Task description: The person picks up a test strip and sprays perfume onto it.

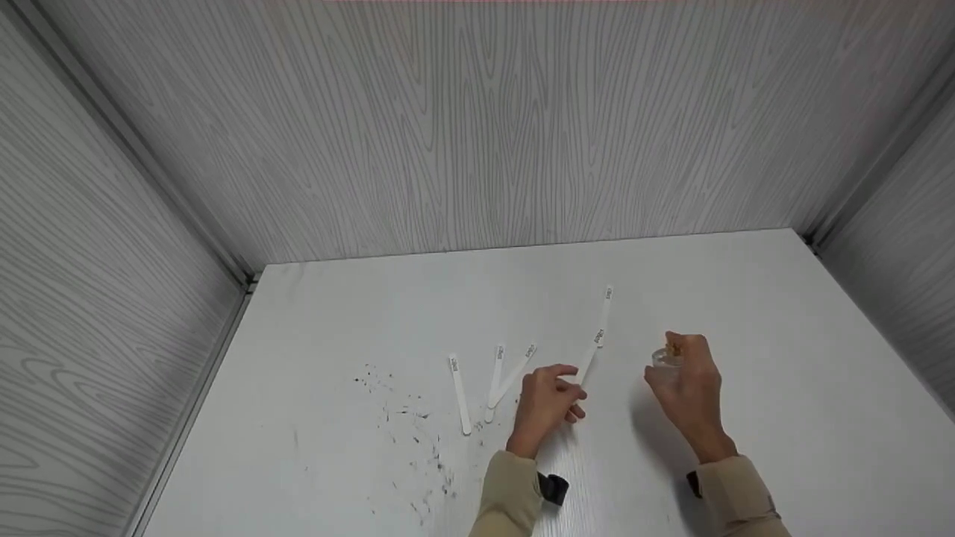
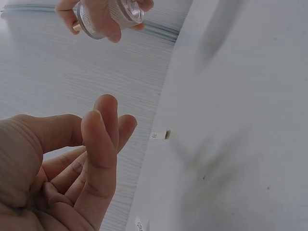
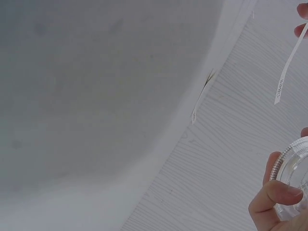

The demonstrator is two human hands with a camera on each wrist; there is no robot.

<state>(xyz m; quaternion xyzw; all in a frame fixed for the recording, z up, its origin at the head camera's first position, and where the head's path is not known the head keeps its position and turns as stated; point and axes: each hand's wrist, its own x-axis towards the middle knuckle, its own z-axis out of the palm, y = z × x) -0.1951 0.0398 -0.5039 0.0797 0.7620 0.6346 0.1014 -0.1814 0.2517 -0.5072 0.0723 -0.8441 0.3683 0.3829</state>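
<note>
Notably, ridged clear round container (image 3: 291, 166), slim pinched strip (image 3: 288, 63), wood-grained panel (image 1: 485, 127)

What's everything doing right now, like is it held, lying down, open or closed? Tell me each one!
Held white strip: pinched, slightly curved
Left hand: pinching that strip
Clear container: gripped; can't tell if open or closed
Right hand: gripping the container
Table: dirtied by dark specks
Farthest strip: lying down
Leftmost strip: lying alone
Middle two strips: lying, overlapping

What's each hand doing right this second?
Left hand: closed, pinching a white strip.
Right hand: closed, holding a clear ribbed container.
</note>
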